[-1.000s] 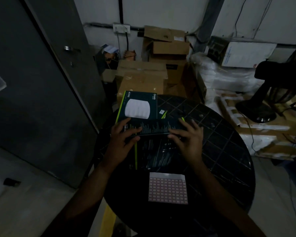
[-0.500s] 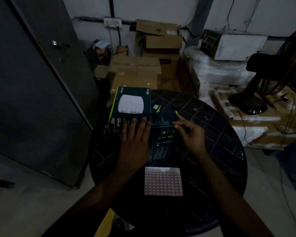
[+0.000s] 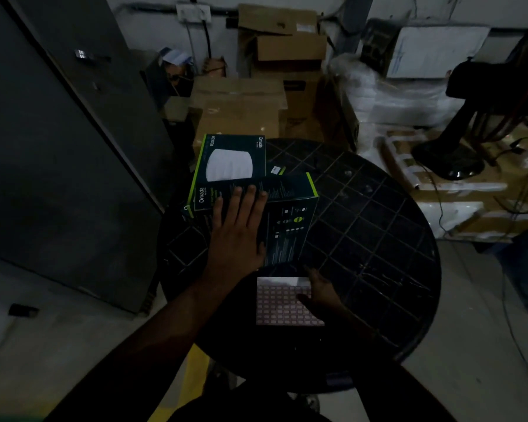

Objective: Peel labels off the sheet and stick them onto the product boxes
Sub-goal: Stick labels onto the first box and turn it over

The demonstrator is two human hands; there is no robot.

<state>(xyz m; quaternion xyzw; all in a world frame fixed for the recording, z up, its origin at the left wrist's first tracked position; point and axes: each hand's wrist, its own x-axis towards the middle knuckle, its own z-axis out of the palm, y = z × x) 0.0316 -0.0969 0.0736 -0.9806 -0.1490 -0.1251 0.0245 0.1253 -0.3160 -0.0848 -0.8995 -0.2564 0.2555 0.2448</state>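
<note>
Two dark product boxes lie on a round black table (image 3: 378, 254). The near box (image 3: 287, 226) shows small white print and a green edge. My left hand (image 3: 238, 233) lies flat on it, fingers straight. Behind it the far box (image 3: 232, 159) shows a white device picture. The label sheet (image 3: 279, 303), a grid of small pink labels with a white top strip, lies at the table's near side. My right hand (image 3: 320, 295) touches its right edge, thumb over the labels; the dim light hides whether it pinches anything.
Brown cardboard cartons (image 3: 241, 108) are stacked behind the table, with white wrapped bundles (image 3: 387, 99) to their right. A black fan stand (image 3: 448, 156) with cables sits on cartons at the right. A grey metal cabinet (image 3: 58, 132) stands close on the left.
My right hand has left the near box's right end and come down to the label sheet. My left hand stays flat on the near box.
</note>
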